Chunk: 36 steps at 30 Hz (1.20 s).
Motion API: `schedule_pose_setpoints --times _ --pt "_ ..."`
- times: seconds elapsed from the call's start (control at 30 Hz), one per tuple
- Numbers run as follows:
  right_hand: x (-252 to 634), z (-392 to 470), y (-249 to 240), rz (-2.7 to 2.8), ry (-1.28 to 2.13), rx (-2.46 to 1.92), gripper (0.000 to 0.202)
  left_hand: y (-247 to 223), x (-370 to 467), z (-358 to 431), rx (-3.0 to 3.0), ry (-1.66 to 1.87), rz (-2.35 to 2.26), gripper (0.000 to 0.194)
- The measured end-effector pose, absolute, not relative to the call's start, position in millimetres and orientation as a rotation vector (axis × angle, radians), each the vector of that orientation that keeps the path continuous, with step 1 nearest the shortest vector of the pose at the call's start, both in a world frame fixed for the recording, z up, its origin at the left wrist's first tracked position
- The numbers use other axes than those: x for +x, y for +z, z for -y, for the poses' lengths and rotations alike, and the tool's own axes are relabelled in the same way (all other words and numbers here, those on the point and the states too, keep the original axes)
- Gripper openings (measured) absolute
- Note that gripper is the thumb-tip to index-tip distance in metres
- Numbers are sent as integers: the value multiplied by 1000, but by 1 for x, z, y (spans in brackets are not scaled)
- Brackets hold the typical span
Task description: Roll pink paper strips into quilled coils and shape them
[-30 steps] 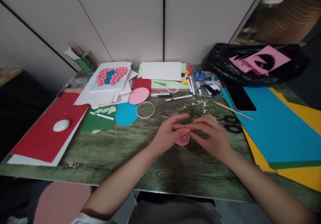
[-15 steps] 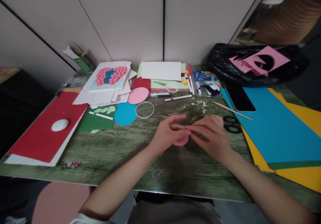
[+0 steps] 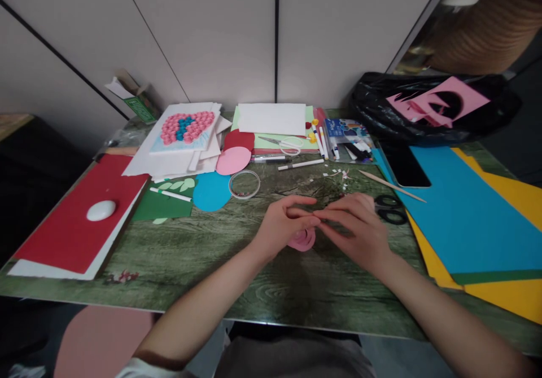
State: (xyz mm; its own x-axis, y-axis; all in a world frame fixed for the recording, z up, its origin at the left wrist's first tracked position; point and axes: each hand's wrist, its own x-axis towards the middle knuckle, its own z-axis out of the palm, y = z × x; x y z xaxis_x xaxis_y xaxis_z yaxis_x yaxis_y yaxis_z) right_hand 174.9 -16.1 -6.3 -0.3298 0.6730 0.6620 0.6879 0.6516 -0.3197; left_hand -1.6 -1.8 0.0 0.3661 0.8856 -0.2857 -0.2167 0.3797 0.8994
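Evidently Part-Coiled: Pink Paper at Two Sets of Fingertips

A looped pink paper strip (image 3: pixel 302 242) lies just right of the frame's centre and a little below it, above the green wood-grain table (image 3: pixel 220 282). The left hand (image 3: pixel 276 225) has its thumb and a finger together, apparently clamped on the upper part of the strip. The tips of the right hand (image 3: pixel 359 228) come close from the other side, but the paper there is hidden, so I cannot tell whether they pinch it or stand slightly apart.

As for progress, the strip is already cut and curved into loops. Judging by those wide, slack turns, it is only partly wound, with the lower portion still loose; any tight core between the fingertips is out of sight. In the upper left, a white sheet (image 3: pixel 163 148) bears closely packed pink and blue curls (image 3: pixel 188 127).

The loops open out below the left fingertips, towards the bottom of the frame and slightly left. Their outline is nearly round, so no clear long axis shows, and I cannot make out where either end of the strip points.

Black-handled scissors (image 3: pixel 393 216) lie just beside the right hand, with a tapered wooden stick (image 3: pixel 393 187) beyond them. White paper scraps (image 3: pixel 345 178) are scattered above the right hand, and a clear ring (image 3: pixel 244 198) lies to the upper left of the left hand.
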Motion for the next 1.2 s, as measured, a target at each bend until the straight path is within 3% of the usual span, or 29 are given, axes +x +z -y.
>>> schedule_pose_setpoints --times 0.63,1.2 --pt "177 15 -3 2081 -43 -1062 14 6 -4 1 972 802 -828 51" --pt "189 14 2 1975 -280 -1018 25 9 -7 3 1561 941 -1090 17"
